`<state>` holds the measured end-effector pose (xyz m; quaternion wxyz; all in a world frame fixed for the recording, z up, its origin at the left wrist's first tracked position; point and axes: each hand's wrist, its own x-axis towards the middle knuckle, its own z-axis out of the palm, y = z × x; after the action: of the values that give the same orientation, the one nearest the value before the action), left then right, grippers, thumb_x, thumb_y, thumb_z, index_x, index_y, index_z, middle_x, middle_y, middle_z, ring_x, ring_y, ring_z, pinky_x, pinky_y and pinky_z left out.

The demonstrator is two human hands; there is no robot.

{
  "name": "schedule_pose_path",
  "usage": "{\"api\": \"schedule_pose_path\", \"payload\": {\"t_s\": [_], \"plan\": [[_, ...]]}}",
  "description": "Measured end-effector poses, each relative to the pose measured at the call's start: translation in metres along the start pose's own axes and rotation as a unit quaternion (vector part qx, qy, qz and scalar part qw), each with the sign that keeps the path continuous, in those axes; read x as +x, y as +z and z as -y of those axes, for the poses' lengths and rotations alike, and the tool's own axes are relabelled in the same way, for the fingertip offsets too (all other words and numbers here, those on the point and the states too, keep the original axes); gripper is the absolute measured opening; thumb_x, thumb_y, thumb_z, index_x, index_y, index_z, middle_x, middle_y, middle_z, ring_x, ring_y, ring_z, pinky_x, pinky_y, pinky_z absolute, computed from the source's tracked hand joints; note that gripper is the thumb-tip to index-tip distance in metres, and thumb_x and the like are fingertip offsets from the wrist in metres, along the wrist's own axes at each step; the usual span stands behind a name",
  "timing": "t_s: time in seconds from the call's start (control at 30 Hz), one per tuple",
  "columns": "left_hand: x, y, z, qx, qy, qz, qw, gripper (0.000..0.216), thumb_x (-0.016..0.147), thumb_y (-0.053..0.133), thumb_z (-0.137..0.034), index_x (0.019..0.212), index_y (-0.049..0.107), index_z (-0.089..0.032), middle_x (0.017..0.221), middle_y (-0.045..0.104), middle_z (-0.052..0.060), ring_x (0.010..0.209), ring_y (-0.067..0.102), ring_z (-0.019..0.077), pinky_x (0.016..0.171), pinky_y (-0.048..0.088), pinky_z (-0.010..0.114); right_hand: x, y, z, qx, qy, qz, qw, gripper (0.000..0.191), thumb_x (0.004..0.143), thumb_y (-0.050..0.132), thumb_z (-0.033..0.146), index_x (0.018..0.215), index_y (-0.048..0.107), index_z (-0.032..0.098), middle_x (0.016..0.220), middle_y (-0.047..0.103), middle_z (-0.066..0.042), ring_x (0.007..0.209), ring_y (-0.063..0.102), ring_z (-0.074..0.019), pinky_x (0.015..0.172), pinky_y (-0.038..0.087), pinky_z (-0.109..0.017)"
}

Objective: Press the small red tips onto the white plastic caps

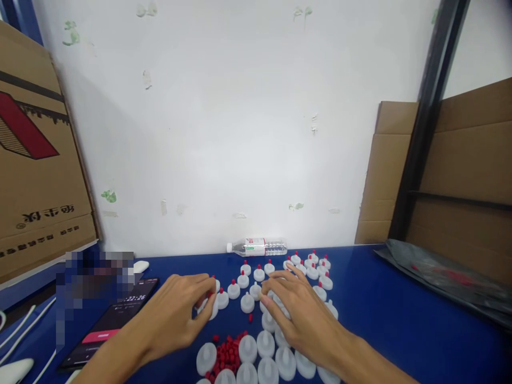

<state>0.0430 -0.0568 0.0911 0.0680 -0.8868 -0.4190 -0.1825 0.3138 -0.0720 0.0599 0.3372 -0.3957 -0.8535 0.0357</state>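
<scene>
My left hand is closed, thumb and fingers pinched round a white round nozzle cap with a red tip; the fingers partly cover it. My right hand reaches over a cluster of white caps, fingers spread and bent. Its thumb and index fingertips are beside a white nozzle cap without a red tip; whether they touch it I cannot tell. Another bare white cap stands between the hands. One loose red tip lies just below it. A pile of small red tips is nearer me, among white caps.
Several red-tipped caps stand toward the wall, near a clear plastic bottle on its side. A phone and white cables are at left, below a cardboard box. A dark plastic bag lies right.
</scene>
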Motion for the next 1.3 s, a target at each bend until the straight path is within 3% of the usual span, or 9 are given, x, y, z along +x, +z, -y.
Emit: {"api": "schedule_pose_path", "payload": {"t_s": [0.17,0.33,0.53,0.63,0.77,0.87,0.97,1.1,1.3], "plan": [[-0.004,-0.011,0.013,0.041,-0.083,0.078,0.993,0.024,0.090,0.050,-0.026,0.068,0.059,-0.022,0.071,0.064,0.002,0.063,0.057,0.0191,0.060,0.028,0.030,0.000,0.003,-0.007,-0.011,0.017,0.027,0.999,0.026,0.108,0.043,0.028,0.099,0.067,0.024,0.101,0.074,-0.002,0.112,0.062,-0.0246,0.119,0.023,-0.060],[-0.007,-0.010,0.014,0.025,-0.125,0.117,0.985,0.019,0.089,0.058,-0.029,0.075,0.070,-0.024,0.077,0.067,0.004,0.068,0.061,0.0222,0.062,0.031,0.031,-0.003,0.005,-0.007,-0.029,0.028,0.070,0.997,0.028,0.109,0.041,0.031,0.108,0.069,0.027,0.105,0.075,0.000,0.114,0.061,-0.0268,0.114,0.029,-0.059],[-0.002,-0.001,0.008,-0.079,-0.055,0.131,0.987,0.013,0.093,0.064,-0.026,0.084,0.074,-0.027,0.093,0.071,0.000,0.097,0.061,0.0236,0.079,0.039,0.032,-0.005,0.008,-0.009,-0.042,0.016,0.079,0.996,0.033,0.110,0.039,0.032,0.113,0.070,0.025,0.105,0.077,-0.002,0.119,0.061,-0.0279,0.116,0.029,-0.058],[-0.003,0.012,0.010,-0.122,-0.033,0.147,0.981,0.014,0.093,0.063,-0.020,0.085,0.073,-0.027,0.094,0.072,-0.001,0.097,0.061,0.0212,0.093,0.040,0.035,-0.003,0.006,-0.008,-0.028,0.019,0.068,0.997,0.034,0.110,0.037,0.031,0.117,0.070,0.025,0.109,0.076,-0.003,0.122,0.061,-0.0268,0.120,0.023,-0.060],[-0.005,0.029,0.017,-0.155,-0.018,0.143,0.977,0.014,0.089,0.069,-0.015,0.083,0.074,-0.026,0.091,0.072,-0.002,0.096,0.061,0.0198,0.088,0.041,0.030,-0.001,0.003,-0.005,-0.013,0.032,0.022,0.999,0.028,0.108,0.043,0.030,0.118,0.069,0.025,0.111,0.075,-0.004,0.114,0.066,-0.0240,0.122,0.018,-0.059],[-0.003,0.033,0.017,-0.160,-0.024,0.160,0.974,0.015,0.085,0.073,-0.011,0.079,0.075,-0.025,0.088,0.073,-0.002,0.095,0.062,0.0195,0.082,0.040,0.028,-0.002,0.005,-0.004,-0.020,0.031,-0.021,0.999,0.024,0.100,0.062,0.038,0.118,0.068,0.024,0.111,0.075,-0.006,0.109,0.068,-0.0262,0.120,0.025,-0.059],[-0.002,0.031,0.011,-0.130,-0.034,0.172,0.976,0.017,0.086,0.070,-0.010,0.082,0.076,-0.025,0.091,0.073,-0.001,0.097,0.062,0.0208,0.080,0.040,0.028,-0.004,0.007,-0.005,-0.027,0.029,-0.043,0.998,0.038,0.087,0.078,0.047,0.116,0.068,0.025,0.106,0.074,-0.006,0.102,0.069,-0.0295,0.105,0.046,-0.053],[-0.002,0.030,0.004,-0.098,-0.020,0.163,0.982,0.018,0.091,0.062,-0.010,0.087,0.073,-0.023,0.095,0.070,0.002,0.098,0.062,0.0214,0.077,0.041,0.028,-0.004,0.006,-0.003,-0.003,0.013,-0.006,1.000,0.018,0.101,0.060,0.028,0.118,0.063,0.027,0.112,0.069,-0.005,0.094,0.070,-0.0235,0.081,0.057,-0.038],[-0.002,0.030,0.000,-0.095,-0.008,0.095,0.991,0.013,0.098,0.053,-0.020,0.104,0.064,-0.022,0.103,0.067,0.004,0.090,0.063,0.0211,0.078,0.044,0.030,-0.003,0.004,0.000,0.034,-0.042,0.021,0.998,0.039,0.102,0.052,0.013,0.136,0.049,0.030,0.126,0.064,-0.005,0.113,0.065,-0.0225,0.095,0.055,-0.038]]}}
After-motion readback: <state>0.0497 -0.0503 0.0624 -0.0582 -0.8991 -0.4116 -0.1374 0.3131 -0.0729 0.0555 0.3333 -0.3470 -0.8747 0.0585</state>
